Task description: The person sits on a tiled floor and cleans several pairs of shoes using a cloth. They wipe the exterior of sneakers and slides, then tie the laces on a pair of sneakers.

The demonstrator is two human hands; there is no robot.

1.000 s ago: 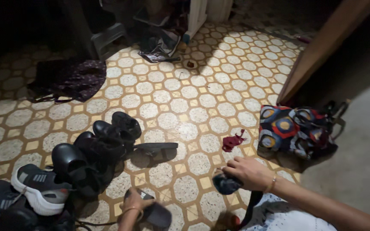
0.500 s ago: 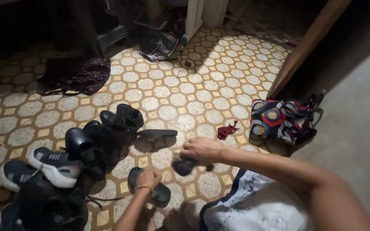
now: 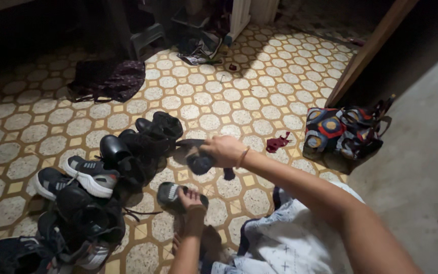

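Note:
My right hand (image 3: 222, 149) reaches across the tiled floor, shut on a dark crumpled cloth (image 3: 199, 163) that hangs just above a flat black slipper (image 3: 186, 143). My left hand (image 3: 190, 198) presses on another dark slipper (image 3: 171, 195) lying on the floor close to me. A heap of black shoes (image 3: 138, 144) sits just left of both hands. Grey and white sneakers (image 3: 89, 175) lie further left.
A patterned red, blue and yellow bag (image 3: 343, 131) stands at the right by a wooden door edge (image 3: 366, 50). A small red rag (image 3: 277, 143) lies near it. A dark bag (image 3: 108, 80) and clutter (image 3: 198, 45) are at the back. Grey concrete floor (image 3: 422, 167) lies right.
My right hand has carried the dark cloth leftward and away from me, up to the flat black slipper. My left hand stays on the near slipper. The view has shifted slightly.

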